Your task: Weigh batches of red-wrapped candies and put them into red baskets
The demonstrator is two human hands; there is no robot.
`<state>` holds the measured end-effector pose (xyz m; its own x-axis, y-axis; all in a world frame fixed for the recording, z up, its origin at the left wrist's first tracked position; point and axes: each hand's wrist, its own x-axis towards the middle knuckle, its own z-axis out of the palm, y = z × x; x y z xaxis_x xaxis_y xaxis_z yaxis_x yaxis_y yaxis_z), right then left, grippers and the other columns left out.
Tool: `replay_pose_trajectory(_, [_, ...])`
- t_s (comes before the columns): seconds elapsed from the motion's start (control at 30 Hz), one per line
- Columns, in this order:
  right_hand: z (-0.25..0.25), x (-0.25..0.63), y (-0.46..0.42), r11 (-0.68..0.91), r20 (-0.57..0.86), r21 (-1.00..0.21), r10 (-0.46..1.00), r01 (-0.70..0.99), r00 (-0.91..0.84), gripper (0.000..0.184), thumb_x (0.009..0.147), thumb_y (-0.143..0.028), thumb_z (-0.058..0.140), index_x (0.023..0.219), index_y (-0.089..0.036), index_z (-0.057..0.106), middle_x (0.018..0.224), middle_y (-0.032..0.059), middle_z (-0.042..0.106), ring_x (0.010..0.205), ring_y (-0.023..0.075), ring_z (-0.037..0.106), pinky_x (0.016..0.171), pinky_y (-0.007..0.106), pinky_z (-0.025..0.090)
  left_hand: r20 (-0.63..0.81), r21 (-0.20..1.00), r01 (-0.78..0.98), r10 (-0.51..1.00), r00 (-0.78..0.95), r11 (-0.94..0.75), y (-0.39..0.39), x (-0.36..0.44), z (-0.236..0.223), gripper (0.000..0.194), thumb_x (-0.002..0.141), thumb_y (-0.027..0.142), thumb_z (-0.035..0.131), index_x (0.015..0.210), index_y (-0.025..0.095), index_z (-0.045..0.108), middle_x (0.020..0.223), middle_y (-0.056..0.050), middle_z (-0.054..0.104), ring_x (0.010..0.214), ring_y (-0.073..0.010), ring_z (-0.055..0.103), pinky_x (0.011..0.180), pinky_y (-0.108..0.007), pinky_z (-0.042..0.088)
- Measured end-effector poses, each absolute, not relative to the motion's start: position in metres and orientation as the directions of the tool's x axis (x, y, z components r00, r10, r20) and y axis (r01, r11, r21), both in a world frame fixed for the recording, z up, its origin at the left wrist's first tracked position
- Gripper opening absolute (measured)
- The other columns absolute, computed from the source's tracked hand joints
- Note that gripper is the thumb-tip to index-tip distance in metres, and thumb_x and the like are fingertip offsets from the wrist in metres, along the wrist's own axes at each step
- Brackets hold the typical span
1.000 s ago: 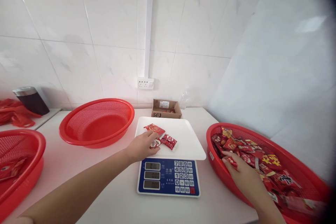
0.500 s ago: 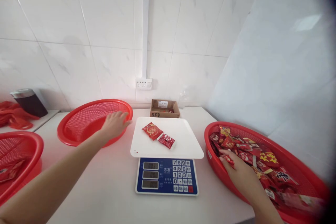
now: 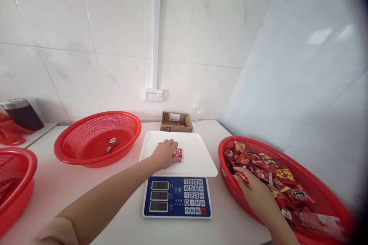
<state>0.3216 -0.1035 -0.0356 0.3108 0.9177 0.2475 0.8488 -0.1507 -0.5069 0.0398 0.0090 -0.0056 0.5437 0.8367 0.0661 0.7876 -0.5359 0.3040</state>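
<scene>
Covering the packets: your left hand lies palm down over the scale pan, its fingers bent over red packets. One packet shows beside the fingertips. Whether the fingers grip it or only touch it, you cannot tell from here; the arched hand seems suited to gathering flat wrappers from above.
Right-hand hold: your right hand pinches a small red packet between thumb and fingers, over the left part of the right basket. A pinch probably suits so small a wrapper, and that position leaves little reach to the heap.
Right basket: a heap of mixed wrapped packets lies inside, likely kept from spilling by the raised rim.
Scale: the blue panel faces you at the near side of the pan, so the keys and displays seem easy to see past your arm; the digits are too faint to read surely.
Far left basket: it stands just left of the pan, probably within easy reach of your left hand, with a few small packets on its floor.
Near left basket: red packets show inside, partly out of view.
Far side: an open carton sits on the desk behind the pan, outside the space between your hands.
</scene>
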Motion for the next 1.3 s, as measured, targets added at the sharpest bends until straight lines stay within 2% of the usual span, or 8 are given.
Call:
replay_pose_trajectory(0.27, [-0.037, 0.323, -0.102, -0.159, 0.209, -0.508, 0.931, 0.847, 0.3, 0.045, 0.079, -0.045, 0.034, 0.105, -0.019, 0.059, 0.109, 0.0114, 0.065, 0.098, 0.0286, 0.06, 0.085, 0.04, 0.046, 0.214, 0.414, 0.784, 0.887, 0.41, -0.463, 0.013, 0.023, -0.013, 0.02, 0.073, 0.024, 0.054, 0.089, 0.02, 0.044, 0.095, -0.005, 0.055, 0.086, -0.0193, 0.054, 0.071, -0.031, 0.044])
replay_pose_trajectory(0.5, [-0.032, 0.321, -0.103, -0.186, 0.152, -0.487, 0.944, 0.853, 0.293, 0.049, 0.08, -0.045, 0.031, 0.11, -0.016, 0.056, 0.115, 0.0115, 0.062, 0.103, 0.0266, 0.058, 0.089, 0.038, 0.044, 0.364, 0.468, 0.798, 0.906, 0.218, -0.38, 0.007, -0.022, 0.025, 0.023, 0.077, 0.039, 0.052, 0.088, 0.021, 0.043, 0.092, -0.003, 0.055, 0.081, -0.0182, 0.053, 0.068, -0.03, 0.042])
replay_pose_trajectory(0.67, [-0.038, 0.325, -0.101, -0.171, 0.192, -0.487, 0.935, 0.856, 0.297, 0.046, 0.079, -0.044, 0.033, 0.108, -0.019, 0.058, 0.113, 0.0096, 0.064, 0.103, 0.0268, 0.059, 0.086, 0.039, 0.046, 0.431, 0.473, 0.871, 0.897, -0.097, -0.133, 0.016, -0.095, 0.046, 0.041, 0.075, 0.048, 0.052, 0.106, 0.021, 0.045, 0.106, -0.009, 0.054, 0.091, -0.024, 0.054, 0.069, -0.033, 0.044])
replay_pose_trajectory(0.77, [-0.038, 0.327, -0.101, -0.156, 0.234, -0.504, 0.922, 0.849, 0.308, 0.042, 0.078, -0.043, 0.036, 0.104, -0.02, 0.059, 0.109, 0.0089, 0.065, 0.1, 0.0267, 0.06, 0.085, 0.039, 0.046, 0.321, 0.453, 0.891, 0.936, -0.146, -0.016, 0.01, -0.128, 0.036, 0.058, 0.077, 0.049, 0.047, 0.127, 0.02, 0.036, 0.125, -0.016, 0.046, 0.107, -0.0319, 0.049, 0.075, -0.04, 0.046])
replay_pose_trajectory(0.83, [-0.033, 0.323, -0.102, -0.135, 0.326, -0.52, 0.881, 0.844, 0.342, 0.04, 0.078, -0.042, 0.036, 0.103, -0.02, 0.059, 0.11, 0.009, 0.065, 0.102, 0.0268, 0.059, 0.086, 0.04, 0.045, 0.323, 0.462, 0.887, 0.933, -0.159, -0.009, -0.005, -0.136, 0.024, 0.058, 0.08, 0.05, 0.043, 0.13, 0.022, 0.035, 0.13, -0.015, 0.043, 0.115, -0.0337, 0.045, 0.079, -0.043, 0.046])
replay_pose_trajectory(0.97, [-0.019, 0.292, -0.1, -0.028, 0.536, -0.574, 0.743, 0.819, 0.401, 0.042, 0.081, -0.044, 0.038, 0.107, -0.018, 0.057, 0.114, 0.0115, 0.062, 0.108, 0.0261, 0.054, 0.092, 0.04, 0.042, 0.604, 0.499, 0.849, 0.772, -0.198, -0.173, -0.045, -0.124, -0.003, 0.037, 0.084, 0.043, 0.042, 0.115, 0.023, 0.048, 0.122, -0.011, 0.052, 0.118, -0.0267, 0.044, 0.092, -0.042, 0.043])
replay_pose_trajectory(1.1, [-0.014, 0.23, -0.078, 0.223, 0.517, -0.631, 0.835, 0.743, 0.189, 0.036, 0.084, -0.039, 0.041, 0.109, -0.016, 0.055, 0.113, 0.0119, 0.061, 0.104, 0.0219, 0.056, 0.092, 0.037, 0.042, 0.75, 0.467, 0.814, 0.643, -0.156, -0.346, -0.072, -0.105, -0.033, 0.025, 0.086, 0.032, 0.043, 0.108, 0.021, 0.049, 0.109, -0.01, 0.058, 0.111, -0.0217, 0.05, 0.096, -0.039, 0.04])
replay_pose_trajectory(1.3, [-0.008, 0.15, -0.031, 0.338, 0.285, -0.692, 0.94, 0.638, -0.189, 0.035, 0.083, -0.027, 0.046, 0.117, -0.019, 0.051, 0.115, 0.0072, 0.059, 0.099, 0.0168, 0.058, 0.09, 0.034, 0.043, 0.689, 0.543, 0.767, 0.704, -0.174, -0.341, -0.076, -0.104, -0.072, 0.018, 0.087, 0.03, 0.041, 0.099, 0.022, 0.051, 0.101, -0.008, 0.061, 0.102, -0.02, 0.055, 0.091, -0.039, 0.043])
